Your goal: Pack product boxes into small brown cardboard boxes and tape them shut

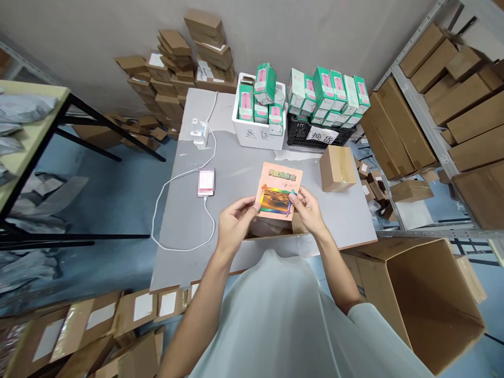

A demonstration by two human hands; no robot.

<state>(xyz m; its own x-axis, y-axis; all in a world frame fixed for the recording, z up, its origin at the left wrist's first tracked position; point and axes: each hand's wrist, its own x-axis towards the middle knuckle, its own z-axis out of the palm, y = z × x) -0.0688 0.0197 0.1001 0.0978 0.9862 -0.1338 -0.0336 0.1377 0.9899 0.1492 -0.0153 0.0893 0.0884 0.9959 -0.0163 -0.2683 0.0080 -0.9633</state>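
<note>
A thin pink booklet [270, 181] with a shiny coloured picture is held up between both my hands, its cover facing me. My left hand [234, 223] pinches its lower left edge, thumb in front. At the lower right edge, my right hand [310, 211] grips it the same way. Just beneath the booklet an opened cardboard box [275, 236] sits at the table's near edge, its inside partly hidden by the booklet and hands. A small taped carton [338, 169] stands to the right on the grey table [185, 220].
Behind are a white bin [258, 137] and a black crate [293, 131] of green-and-pink boxes. A phone [206, 182] on a white cable [170, 181] lies left. A large open carton [378, 262] stands at right; parcels [134, 310] lie at lower left.
</note>
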